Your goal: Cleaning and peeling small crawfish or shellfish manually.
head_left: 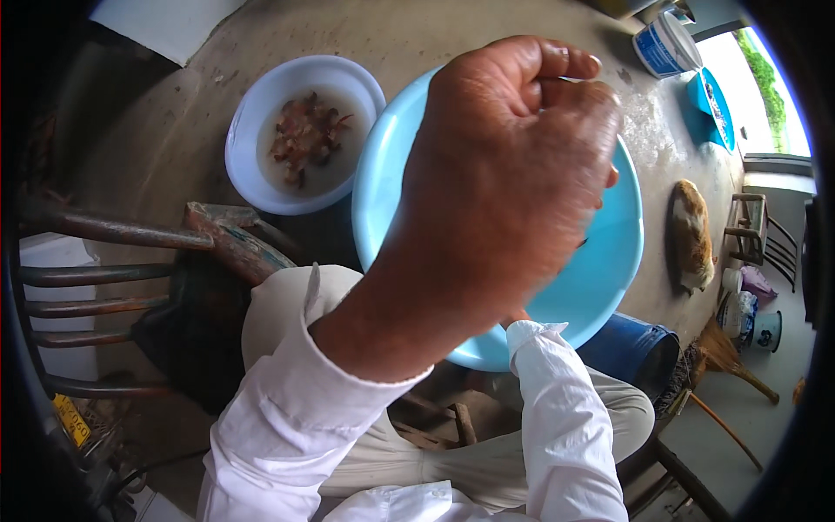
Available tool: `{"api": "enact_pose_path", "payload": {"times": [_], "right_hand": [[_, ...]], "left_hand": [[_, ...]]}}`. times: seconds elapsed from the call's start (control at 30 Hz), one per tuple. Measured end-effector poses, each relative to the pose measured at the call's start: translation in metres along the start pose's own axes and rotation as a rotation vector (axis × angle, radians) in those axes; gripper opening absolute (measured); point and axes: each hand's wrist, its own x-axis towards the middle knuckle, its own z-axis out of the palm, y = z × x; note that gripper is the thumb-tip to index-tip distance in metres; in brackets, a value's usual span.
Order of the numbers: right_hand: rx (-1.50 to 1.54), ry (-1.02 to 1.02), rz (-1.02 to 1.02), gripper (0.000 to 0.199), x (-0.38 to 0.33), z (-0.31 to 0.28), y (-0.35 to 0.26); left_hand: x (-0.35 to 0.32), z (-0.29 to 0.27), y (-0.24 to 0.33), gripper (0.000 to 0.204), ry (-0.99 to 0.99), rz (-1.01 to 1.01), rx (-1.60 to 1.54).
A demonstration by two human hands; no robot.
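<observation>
My left hand [513,174] is raised close in front of me, over the light blue basin [609,287]. Its fingers are curled in and the thumb is folded toward them; whatever they may hold does not show. Behind it, only a sliver of my right hand [517,317] appears at the cuff, reaching over the basin's near rim. Its fingers are hidden. A small dark bit peeks out beside my left hand inside the basin. To the left, a whitish bowl [243,165] holds cloudy water with reddish-brown pieces [308,139] in it.
A wooden chair [104,309] stands at my left. A dark blue container [639,348] sits right of the basin. Farther right, a furry brown-and-white animal [693,235] lies on the floor, near a broom [726,357]. A white bucket [668,45] and blue tub [713,109] are at the far right.
</observation>
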Motion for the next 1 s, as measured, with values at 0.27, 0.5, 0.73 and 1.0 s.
{"api": "enact_pose_path", "payload": {"times": [0.27,0.5,0.73,1.0], "right_hand": [[0.105,0.038,0.067,0.027,-0.001,0.013,-0.013],[0.153,-0.045,0.119,0.031,-0.002,0.015,-0.001],[0.447,-0.040,0.230,0.027,-0.039,-0.062,-0.025],[0.875,0.149,0.138,0.015,-0.113,-0.202,-0.081]], "left_hand": [[0.004,0.000,-0.004,0.019,0.015,-0.041,0.072],[0.002,-0.004,-0.006,0.023,-0.015,-0.030,0.038],[0.001,-0.004,-0.003,0.023,-0.031,0.002,0.026],[-0.004,-0.007,-0.007,0.025,-0.034,-0.009,0.047]]}}
